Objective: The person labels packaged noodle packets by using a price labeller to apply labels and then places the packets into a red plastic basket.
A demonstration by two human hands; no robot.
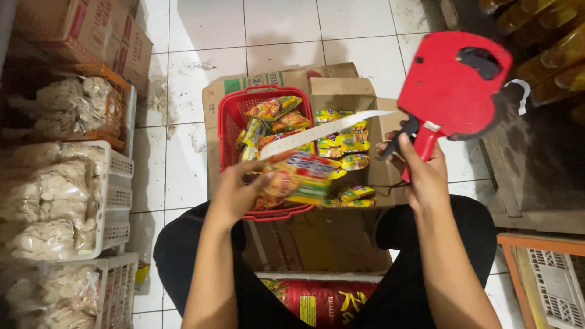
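Note:
My left hand (239, 190) grips a yellow and orange noodle packet (303, 175) held over the red basket (230, 125). My right hand (420, 173) holds a red label gun (448, 85) by its handle, raised to the right of the packet. A long white paper strip (323, 131) trails from the gun leftward over the basket. The basket holds several similar packets (274, 109). More packets (341, 143) lie in an open cardboard box (341, 91) beside it.
White plastic crates (116, 195) with bags of pale crackers (42, 201) stand at the left, cardboard boxes (103, 30) behind them. Bottles of yellow liquid (548, 49) line a shelf at upper right. A red sack (323, 298) lies between my legs. White tile floor (274, 30) beyond.

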